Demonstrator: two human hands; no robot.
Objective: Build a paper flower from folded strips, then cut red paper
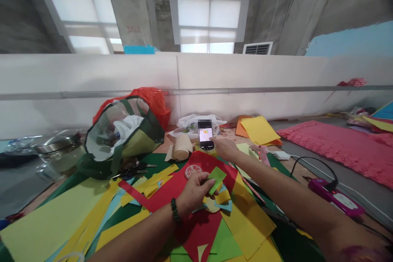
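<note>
My left hand (196,193), wearing a dark bead bracelet (175,210), pinches a small light green paper piece (217,179) between thumb and fingers. Just below it lie small yellow and light blue paper pieces (225,200) on a large red paper sheet (170,184). My right hand (225,148) reaches forward with a finger stretched out at the screen of a propped-up phone (206,137), and it holds nothing that I can see. A round red-and-white patterned disc (193,171) rests on the red sheet, beyond my left hand.
Yellow paper strips (156,180) and pale green sheets (58,213) spread at left. Behind them stand a green tote bag (138,131), scissors (135,170) and a glass jar (58,151). A paper roll (182,147) sits beside the phone. A purple device (336,198) with cables lies right.
</note>
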